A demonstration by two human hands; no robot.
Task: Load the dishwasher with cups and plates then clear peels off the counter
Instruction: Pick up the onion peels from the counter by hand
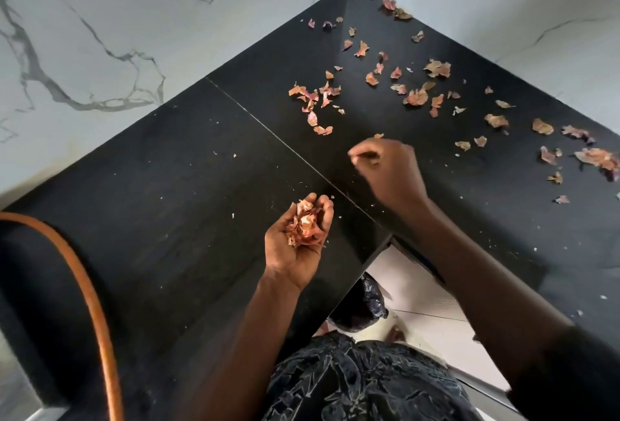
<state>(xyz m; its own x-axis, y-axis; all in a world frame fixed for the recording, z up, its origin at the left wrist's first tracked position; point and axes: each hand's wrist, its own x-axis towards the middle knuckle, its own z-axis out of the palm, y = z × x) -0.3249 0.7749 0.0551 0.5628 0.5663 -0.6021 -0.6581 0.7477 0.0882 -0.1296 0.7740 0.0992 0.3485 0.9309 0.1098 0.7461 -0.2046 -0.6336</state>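
while the left grip (291, 254) cups gathered peels (306, 225), the right grip (385, 169) curls over the counter (161, 192), hold unclear.

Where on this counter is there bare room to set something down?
The left slab of the counter, between the marble wall, the seam and the orange-rimmed black object, is bare apart from crumbs. Right of the seam, towards the corner and right wall, loose peels crowd it.

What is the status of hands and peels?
Left hand cups gathered peels. Right hand curled over counter, grip unclear. Loose peels scattered ahead.
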